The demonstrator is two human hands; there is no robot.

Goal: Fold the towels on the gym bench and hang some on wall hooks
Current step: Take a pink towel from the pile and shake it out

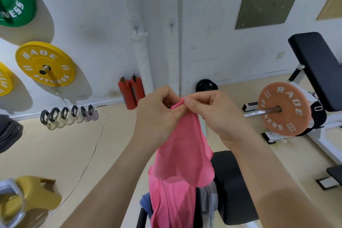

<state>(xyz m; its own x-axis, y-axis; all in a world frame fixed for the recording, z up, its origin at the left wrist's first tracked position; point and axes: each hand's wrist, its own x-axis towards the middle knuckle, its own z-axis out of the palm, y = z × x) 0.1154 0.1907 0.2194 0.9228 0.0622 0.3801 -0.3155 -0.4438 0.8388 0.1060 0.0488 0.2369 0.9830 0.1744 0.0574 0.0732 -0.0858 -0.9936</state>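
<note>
Head view, left hand: fingers curled, pinching the top edge of the pink towel; the fingertips are hidden behind its own knuckles.
Head view, right hand: thumb and forefinger nip the same rolled edge, just beside the left hand.
Pink towel: held up in the air before the white wall, hanging between the two forearms; its lower end is cut off by the bottom of the frame.
Worktop: black padded, below the hands, largely hidden by the towel and the right forearm.
Other cloths: a grey towel and a blue cloth show from behind the pink one at the worktop; cannot tell whether they are folded.
Wall hooks: two small ones side by side, above the hands and well apart from the towel.
Surroundings: yellow plate on a wall peg at left, orange plate on a bar at right, fire extinguishers at the wall foot.
</note>
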